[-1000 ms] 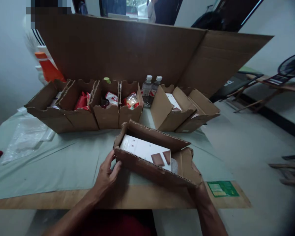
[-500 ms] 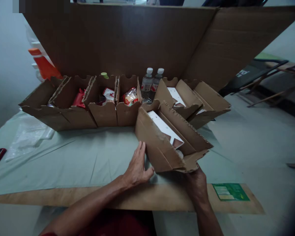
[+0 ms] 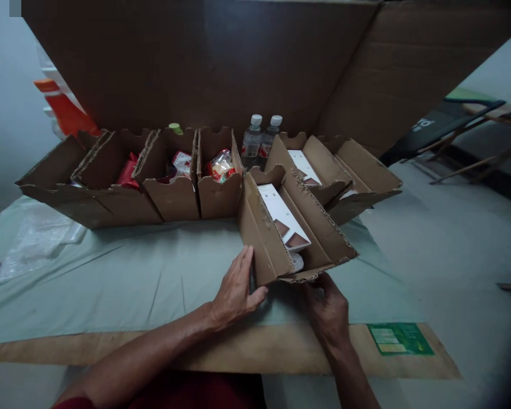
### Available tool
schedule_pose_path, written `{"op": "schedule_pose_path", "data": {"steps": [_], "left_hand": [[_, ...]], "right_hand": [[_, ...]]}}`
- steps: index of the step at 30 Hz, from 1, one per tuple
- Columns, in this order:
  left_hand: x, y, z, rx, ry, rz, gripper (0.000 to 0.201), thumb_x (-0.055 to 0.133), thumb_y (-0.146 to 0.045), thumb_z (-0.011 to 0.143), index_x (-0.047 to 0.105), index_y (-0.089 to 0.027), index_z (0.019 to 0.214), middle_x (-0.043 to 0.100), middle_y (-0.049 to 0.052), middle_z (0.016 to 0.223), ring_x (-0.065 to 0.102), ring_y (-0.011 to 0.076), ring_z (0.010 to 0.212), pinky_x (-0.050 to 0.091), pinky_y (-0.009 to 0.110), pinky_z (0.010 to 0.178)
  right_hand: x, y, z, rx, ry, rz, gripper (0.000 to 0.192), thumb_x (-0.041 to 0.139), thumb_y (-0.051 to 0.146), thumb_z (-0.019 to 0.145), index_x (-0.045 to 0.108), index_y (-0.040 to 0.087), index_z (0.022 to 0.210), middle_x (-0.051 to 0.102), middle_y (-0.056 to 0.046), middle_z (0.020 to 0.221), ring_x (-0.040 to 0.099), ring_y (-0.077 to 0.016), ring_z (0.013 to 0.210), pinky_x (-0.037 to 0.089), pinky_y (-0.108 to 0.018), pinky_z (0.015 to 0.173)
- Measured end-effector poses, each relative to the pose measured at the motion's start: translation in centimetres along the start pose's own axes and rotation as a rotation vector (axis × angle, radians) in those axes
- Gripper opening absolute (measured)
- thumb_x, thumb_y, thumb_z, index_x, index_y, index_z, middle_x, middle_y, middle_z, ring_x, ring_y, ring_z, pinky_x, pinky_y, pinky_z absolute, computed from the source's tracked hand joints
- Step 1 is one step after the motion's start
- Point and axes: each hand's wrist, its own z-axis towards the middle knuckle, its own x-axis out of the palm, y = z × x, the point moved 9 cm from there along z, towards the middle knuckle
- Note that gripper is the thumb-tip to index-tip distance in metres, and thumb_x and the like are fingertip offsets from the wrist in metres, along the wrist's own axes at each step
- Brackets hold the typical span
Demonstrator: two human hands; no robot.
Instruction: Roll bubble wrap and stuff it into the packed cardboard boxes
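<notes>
From the head camera, an open cardboard tray [image 3: 296, 227] sits angled on the cloth-covered worktop [image 3: 123, 272], its far end tucked beside the row of similar trays [image 3: 170, 182] along the tall cardboard backboard [image 3: 221, 62]. A white card [image 3: 281, 218] lies lengthwise inside it. The left hand [image 3: 236, 287] lies open, fingers flat against the tray's near left wall, seemingly to steady or steer it. The right hand [image 3: 326, 304] curls loosely at the tray's ragged near edge, fingertips on the cardboard, not clamped. Two water bottles [image 3: 259, 139] stand upright in the gap behind. The neighbouring trays hold red packets [image 3: 128, 170] and wrapped snacks [image 3: 221, 166], sorted by compartment.
</notes>
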Motion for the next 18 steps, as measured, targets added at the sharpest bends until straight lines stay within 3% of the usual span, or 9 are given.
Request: {"op": "schedule_pose_path", "data": {"steps": [6,11,14,18], "left_hand": [[-0.2,-0.3,-0.1,0.032,-0.033,0.028,0.085,0.062,-0.029,0.087,0.023,-0.018,0.163,0.039,0.018,0.164,0.037,0.0349,0.153,0.035,0.058,0.125],[-2.2,0.4,2.4,0.020,-0.069,0.007,0.080,0.060,-0.025,0.086,0.032,-0.014,0.160,0.044,0.019,0.161,0.043,0.0330,0.150,0.037,0.054,0.124],[-4.4,1.5,5.3,-0.106,-0.127,0.063,0.071,0.062,-0.021,0.085,0.044,-0.016,0.154,0.058,0.016,0.151,0.057,0.0296,0.137,0.046,0.047,0.116],[-7.0,3.6,9.6,-0.301,-0.196,0.134,0.042,0.063,-0.023,0.090,0.068,-0.011,0.130,0.076,0.019,0.118,0.071,0.0327,0.110,0.053,0.049,0.101]], "right_hand": [[-0.2,0.3,-0.1,-0.053,-0.008,-0.040,0.049,0.058,0.069,0.087,0.069,0.022,0.095,0.076,-0.008,0.086,0.069,-0.0261,0.078,0.056,-0.037,0.075],[1.6,2.0,2.5,-0.117,-0.001,-0.105,0.040,0.060,0.060,0.087,0.069,0.021,0.090,0.073,-0.009,0.084,0.068,-0.0250,0.075,0.054,-0.037,0.075],[3.5,2.7,5.2,-0.106,0.009,0.023,0.041,0.059,0.049,0.088,0.068,0.017,0.113,0.076,-0.012,0.094,0.072,-0.0263,0.084,0.056,-0.040,0.081],[6.8,3.1,7.6,-0.105,0.093,0.297,0.065,0.061,0.044,0.086,0.052,0.012,0.142,0.070,-0.021,0.127,0.072,-0.0275,0.109,0.058,-0.044,0.093]]}}
